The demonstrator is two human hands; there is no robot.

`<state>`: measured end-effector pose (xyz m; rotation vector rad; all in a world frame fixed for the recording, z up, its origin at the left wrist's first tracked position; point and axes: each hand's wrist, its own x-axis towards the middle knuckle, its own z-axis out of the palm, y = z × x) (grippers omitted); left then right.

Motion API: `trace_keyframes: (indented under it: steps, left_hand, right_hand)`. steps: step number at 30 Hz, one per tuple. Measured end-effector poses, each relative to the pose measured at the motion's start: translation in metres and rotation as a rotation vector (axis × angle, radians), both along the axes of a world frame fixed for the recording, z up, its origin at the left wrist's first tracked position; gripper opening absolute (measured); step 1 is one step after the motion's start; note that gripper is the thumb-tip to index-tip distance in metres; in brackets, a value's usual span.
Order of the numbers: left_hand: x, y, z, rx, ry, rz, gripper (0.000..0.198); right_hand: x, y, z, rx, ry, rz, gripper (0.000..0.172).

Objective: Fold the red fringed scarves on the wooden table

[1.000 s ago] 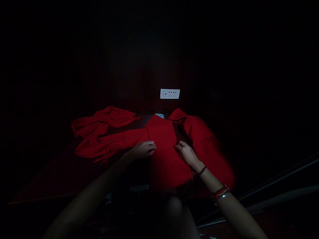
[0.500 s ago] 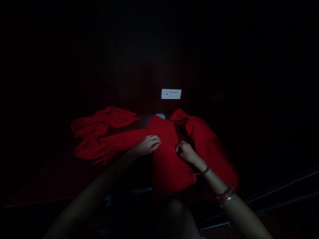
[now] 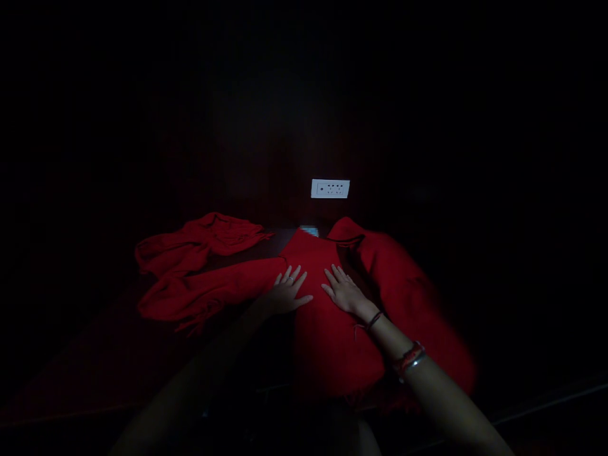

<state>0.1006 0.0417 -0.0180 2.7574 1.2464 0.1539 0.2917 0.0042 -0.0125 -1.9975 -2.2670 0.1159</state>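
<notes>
A red fringed scarf [image 3: 332, 335] lies spread in front of me, its near end hanging toward the front edge. My left hand [image 3: 287, 291] presses flat on its left side, fingers spread and a ring showing. My right hand [image 3: 344, 291] lies flat on the right side of the same cloth, fingers also apart. Bracelets circle my right wrist and forearm. To the right, more red cloth [image 3: 403, 285] lies in a loose heap; whether it joins the scarf I cannot tell. At the left is a crumpled red fringed cloth [image 3: 199, 247] in loops.
A white socket plate [image 3: 330, 189] is on the dark wall beyond the cloth. Behind the scarf's far edge is a small pale-blue blurred object [image 3: 310, 231]. The dark table [image 3: 95, 367] reaches out to the left. Most surroundings are too dark to make out.
Both hands have gone from curled fingers on the scarf's edges to spread, flat palms on it. The scarf's middle looks smoother. The view has tilted slightly upward.
</notes>
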Motion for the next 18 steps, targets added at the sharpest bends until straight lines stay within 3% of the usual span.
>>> trace_keyframes:
  steps: [6, 11, 18]
  left_hand:
    - [0.003, -0.002, -0.001, 0.010, -0.022, 0.042, 0.069]
    - [0.006, 0.010, 0.002, 0.301, -0.149, 0.126, 0.051]
    - [-0.004, 0.023, -0.004, 0.062, -0.022, 0.170, 0.067]
  right_hand:
    - [-0.004, 0.004, 0.023, -0.128, -0.058, -0.021, 0.066]
    - [-0.018, 0.021, 0.029, 0.099, -0.025, 0.040, 0.060]
    - [-0.014, 0.033, 0.006, -0.028, -0.066, 0.001, 0.062]
